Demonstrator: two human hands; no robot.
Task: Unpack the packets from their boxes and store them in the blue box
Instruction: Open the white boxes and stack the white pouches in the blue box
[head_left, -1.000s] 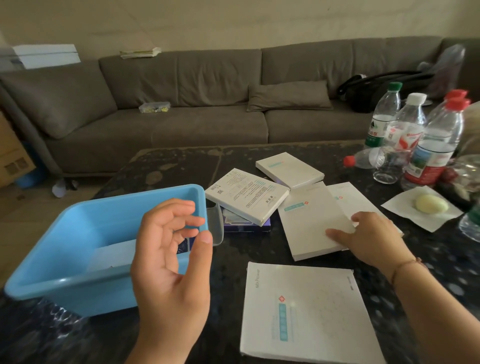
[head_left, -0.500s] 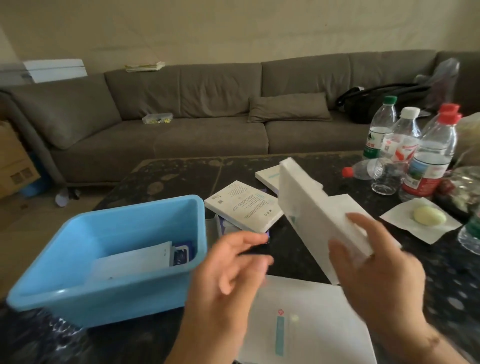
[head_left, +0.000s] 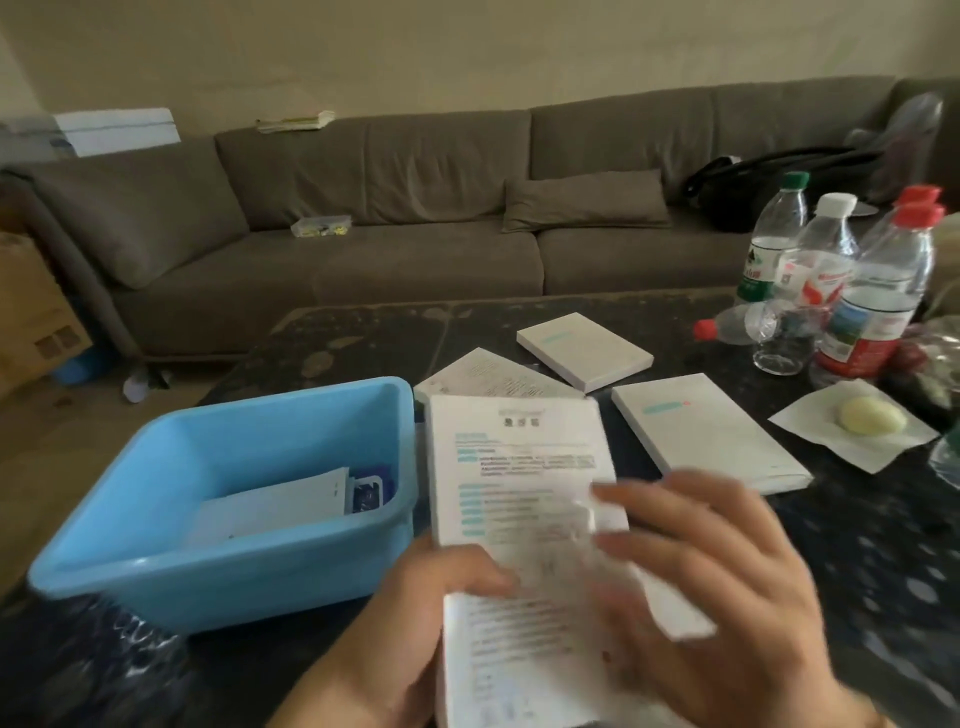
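Held box: a flat white box (head_left: 519, 499), printed side with text facing up, long axis running from the near edge of the table toward the sofa, far end tipped slightly left.
Left hand: the left hand (head_left: 415, 613) grips the box's lower left edge, thumb across the printed face.
Right hand: the right hand (head_left: 727, 597) holds the box's right side, fingers spread over the face; motion blur hides the exact grip.
Blue box: the blue box (head_left: 156, 561) sits at the table's near left, just left of the held box, with a white packet (head_left: 270, 506) and a dark packet (head_left: 370, 491) lying inside.
Other boxes: three more white boxes lie flat mid-table, one (head_left: 584, 349) farthest, one (head_left: 488, 374) partly behind the held box, one (head_left: 706, 431) to the right.
Table: a dark speckled table (head_left: 857, 545); water bottles (head_left: 878, 291) cluster at its far right corner, near a pale round lump on a napkin (head_left: 852, 431).
Room: a brown sofa (head_left: 415, 218) runs along a beige wall beyond the table's far edge, a black bag (head_left: 769, 176) on its right end.
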